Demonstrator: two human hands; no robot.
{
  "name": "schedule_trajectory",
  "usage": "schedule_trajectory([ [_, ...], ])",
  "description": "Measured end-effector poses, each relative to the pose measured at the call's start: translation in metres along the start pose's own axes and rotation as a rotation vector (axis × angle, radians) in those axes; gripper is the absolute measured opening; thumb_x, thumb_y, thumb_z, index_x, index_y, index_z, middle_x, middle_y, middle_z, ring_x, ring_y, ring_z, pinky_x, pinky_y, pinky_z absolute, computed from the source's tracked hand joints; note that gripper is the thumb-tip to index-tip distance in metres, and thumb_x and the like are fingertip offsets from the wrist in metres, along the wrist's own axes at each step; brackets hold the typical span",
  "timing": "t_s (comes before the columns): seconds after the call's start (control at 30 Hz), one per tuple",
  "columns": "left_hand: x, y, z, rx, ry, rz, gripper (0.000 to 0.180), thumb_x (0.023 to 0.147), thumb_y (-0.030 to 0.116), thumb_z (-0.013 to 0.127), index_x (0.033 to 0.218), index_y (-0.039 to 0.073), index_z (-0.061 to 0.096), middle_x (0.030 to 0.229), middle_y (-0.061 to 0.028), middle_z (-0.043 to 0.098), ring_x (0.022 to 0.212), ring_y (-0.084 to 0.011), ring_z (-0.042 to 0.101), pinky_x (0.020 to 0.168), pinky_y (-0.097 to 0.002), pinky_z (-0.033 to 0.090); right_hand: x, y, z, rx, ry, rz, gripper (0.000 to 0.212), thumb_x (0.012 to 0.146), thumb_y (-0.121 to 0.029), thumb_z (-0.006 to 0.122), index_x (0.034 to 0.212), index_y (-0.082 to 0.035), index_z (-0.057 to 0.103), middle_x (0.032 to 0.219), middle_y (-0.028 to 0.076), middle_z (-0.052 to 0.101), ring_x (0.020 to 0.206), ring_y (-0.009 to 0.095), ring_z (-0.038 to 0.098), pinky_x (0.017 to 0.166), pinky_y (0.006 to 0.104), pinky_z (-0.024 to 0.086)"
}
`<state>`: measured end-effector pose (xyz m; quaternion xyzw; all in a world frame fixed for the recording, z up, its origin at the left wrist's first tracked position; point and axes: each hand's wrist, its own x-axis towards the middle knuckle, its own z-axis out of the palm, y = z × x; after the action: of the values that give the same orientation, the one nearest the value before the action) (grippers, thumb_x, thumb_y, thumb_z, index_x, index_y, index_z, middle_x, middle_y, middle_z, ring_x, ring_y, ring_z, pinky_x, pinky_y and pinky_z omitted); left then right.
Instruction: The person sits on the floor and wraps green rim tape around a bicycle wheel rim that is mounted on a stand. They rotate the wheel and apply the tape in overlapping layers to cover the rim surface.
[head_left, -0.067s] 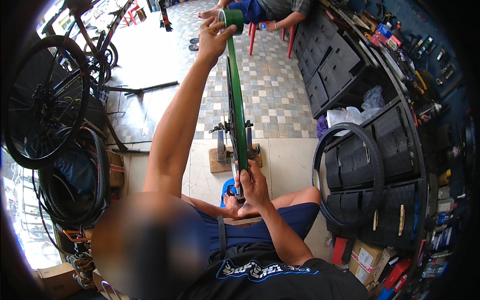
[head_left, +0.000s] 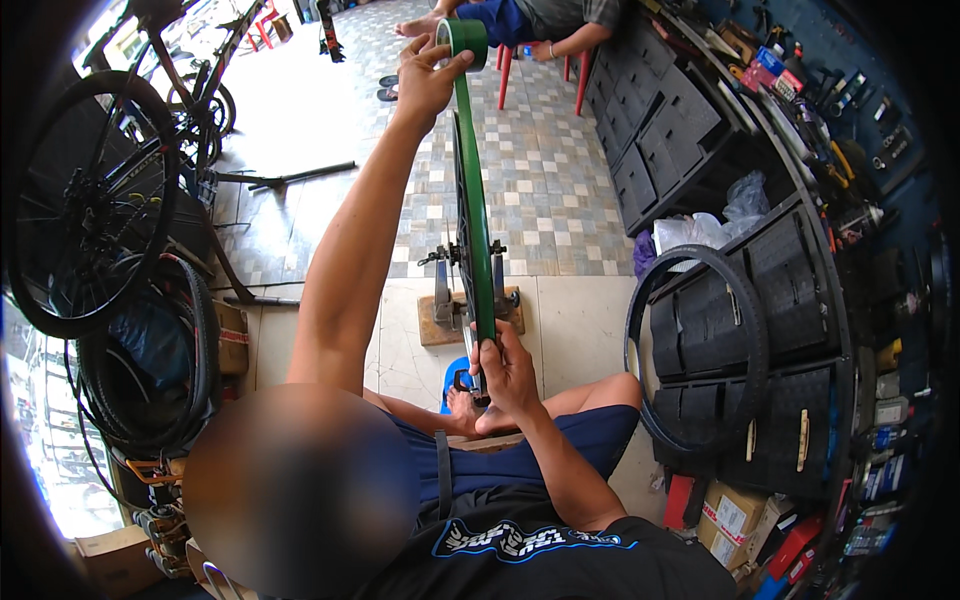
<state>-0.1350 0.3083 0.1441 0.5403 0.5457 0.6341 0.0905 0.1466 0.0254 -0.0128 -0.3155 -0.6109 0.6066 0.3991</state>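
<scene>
My left hand [head_left: 427, 82], its arm stretched far out, grips a roll of green tape [head_left: 468, 44]. From that roll a long green strip [head_left: 479, 225] runs taut toward me, alongside a black bicycle wheel rim [head_left: 461, 180] seen nearly edge-on. My right hand [head_left: 508, 372] is closed at the near side of the wheel, thumb and fingers pinching the strip against the rim. Metal uprights of a wheel stand [head_left: 441, 284] on a wooden base [head_left: 437, 327] hold the wheel at its axle. Part of the rim is hidden behind the tape.
A loose black tyre [head_left: 640, 340] leans against dark drawers [head_left: 745, 310] on the right. Bicycles [head_left: 95, 200] and hung tyres [head_left: 150, 390] crowd the left. Beyond the roll, a person [head_left: 575, 25] sits on a red stool [head_left: 503, 80]. A blue slipper [head_left: 452, 383] lies by my feet.
</scene>
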Motion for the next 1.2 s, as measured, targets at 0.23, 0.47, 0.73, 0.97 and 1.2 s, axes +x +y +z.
schedule_trajectory([
  [0.23,-0.009,-0.016,0.004,0.124,-0.004,-0.026,0.055,0.086,0.041,0.085,0.123,0.002,0.076,0.158,-0.0195,0.037,0.142,-0.0359,0.044,0.108,-0.0447,0.049,-0.004,0.008,0.0,-0.017,0.022,-0.014,0.031,0.108,-0.021,0.052,0.135,-0.004,0.055,0.08,0.005,0.067,0.07,0.01,0.065,0.063,0.0266,0.053],
  [0.47,-0.011,-0.026,0.012,0.148,-0.008,-0.071,0.058,0.086,0.044,0.084,0.123,0.0,0.075,0.158,-0.0224,0.036,0.144,-0.0384,0.042,0.11,-0.0461,0.046,0.005,0.009,-0.001,0.015,0.017,0.005,0.031,0.109,-0.02,0.051,0.134,-0.003,0.055,0.082,0.004,0.066,0.071,0.009,0.064,0.065,0.0259,0.052],
  [0.73,-0.016,-0.04,0.014,0.234,-0.018,-0.071,0.055,0.085,0.045,0.084,0.121,0.004,0.077,0.158,-0.0229,0.036,0.144,-0.0405,0.041,0.111,-0.0483,0.044,0.004,0.006,-0.001,0.009,0.003,0.023,0.029,0.111,-0.019,0.047,0.134,-0.003,0.055,0.085,0.003,0.062,0.073,0.009,0.06,0.069,0.025,0.051],
  [0.97,-0.024,-0.045,0.018,0.269,-0.021,-0.11,0.052,0.085,0.048,0.083,0.118,0.008,0.079,0.158,-0.0209,0.037,0.147,-0.0423,0.032,0.117,-0.0527,0.034,0.006,0.013,-0.002,-0.003,0.013,-0.029,0.033,0.109,-0.023,0.053,0.135,-0.002,0.054,0.081,0.005,0.067,0.07,0.01,0.065,0.063,0.0267,0.053],
  [1.2,-0.025,-0.049,0.012,0.351,-0.036,-0.12,0.048,0.085,0.047,0.083,0.117,0.012,0.08,0.159,-0.0218,0.036,0.146,-0.0451,0.03,0.117,-0.0541,0.033,0.007,0.007,0.0,0.005,0.013,-0.018,0.031,0.109,-0.022,0.052,0.134,-0.003,0.055,0.081,0.005,0.067,0.07,0.01,0.066,0.062,0.0268,0.053],
])
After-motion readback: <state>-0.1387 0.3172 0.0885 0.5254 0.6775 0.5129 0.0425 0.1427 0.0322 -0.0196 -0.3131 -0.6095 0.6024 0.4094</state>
